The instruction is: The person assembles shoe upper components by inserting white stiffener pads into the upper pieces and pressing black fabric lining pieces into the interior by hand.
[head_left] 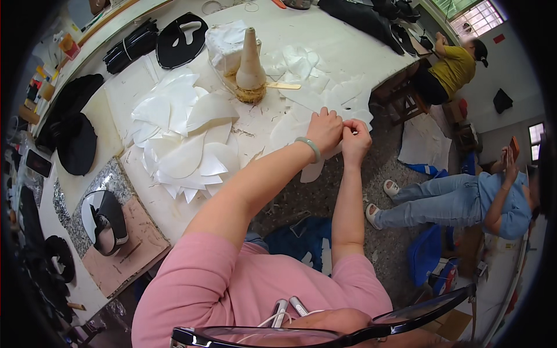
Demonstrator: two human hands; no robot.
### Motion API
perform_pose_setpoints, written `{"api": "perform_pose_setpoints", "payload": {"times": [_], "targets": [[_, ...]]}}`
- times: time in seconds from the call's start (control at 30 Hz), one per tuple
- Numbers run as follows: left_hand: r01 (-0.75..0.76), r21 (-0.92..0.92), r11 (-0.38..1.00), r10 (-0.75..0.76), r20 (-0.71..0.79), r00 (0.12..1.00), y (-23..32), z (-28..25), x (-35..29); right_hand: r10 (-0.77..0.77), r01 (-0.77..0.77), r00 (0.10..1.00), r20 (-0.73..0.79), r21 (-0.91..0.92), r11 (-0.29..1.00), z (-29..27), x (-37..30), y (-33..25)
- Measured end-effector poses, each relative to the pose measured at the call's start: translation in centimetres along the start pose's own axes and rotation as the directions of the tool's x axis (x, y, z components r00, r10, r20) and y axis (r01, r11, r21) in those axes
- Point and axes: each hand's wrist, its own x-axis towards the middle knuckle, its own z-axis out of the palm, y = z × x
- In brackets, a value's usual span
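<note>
My left hand (pixel 326 131), with a pale green bangle on its wrist, is closed at the edge of a thin white sheet piece (pixel 284 132). Right beside it, my right hand (pixel 355 142) has thumb and fingers pinched together at the same edge. Part of the white material hangs below the hands, past the table edge. What exactly lies between the fingertips is too small to make out. To the left spreads a heap of white curved cut pieces (pixel 174 156). More white pieces (pixel 336 95) lie just beyond my hands.
A cone-shaped beige object (pixel 250 64) stands beside a white-covered block (pixel 226 42); a flat wooden stick (pixel 284 86) juts from its base. Black cut shapes (pixel 181 40) and a stone slab (pixel 110 174) lie on the table (pixel 255 130). Two people (pixel 452 66) are at the right.
</note>
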Motion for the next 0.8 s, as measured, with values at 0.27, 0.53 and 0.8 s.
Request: {"api": "perform_pose_setpoints", "payload": {"times": [0.27, 0.53, 0.8], "targets": [[0.005, -0.003, 1.000, -0.005, -0.029, 1.000, 0.0, 0.0, -0.1, 0.239, -0.201, 0.971, 0.018, -0.486, 0.851, -2.9, 0.2, 3.4], [-0.042, 0.055, 0.998, 0.048, -0.114, 0.992, 0.6, 0.4, 0.2, 0.094, -0.129, 0.987, -0.132, -0.294, 0.947, 0.1, -1.4, 4.7], [0.127, -0.272, 0.954, -0.150, -0.065, 0.986, 0.2, 0.0, 0.3, 0.302, -0.330, 0.942, 0.145, 0.556, 0.763, 0.3, -1.1, 2.6]]}}
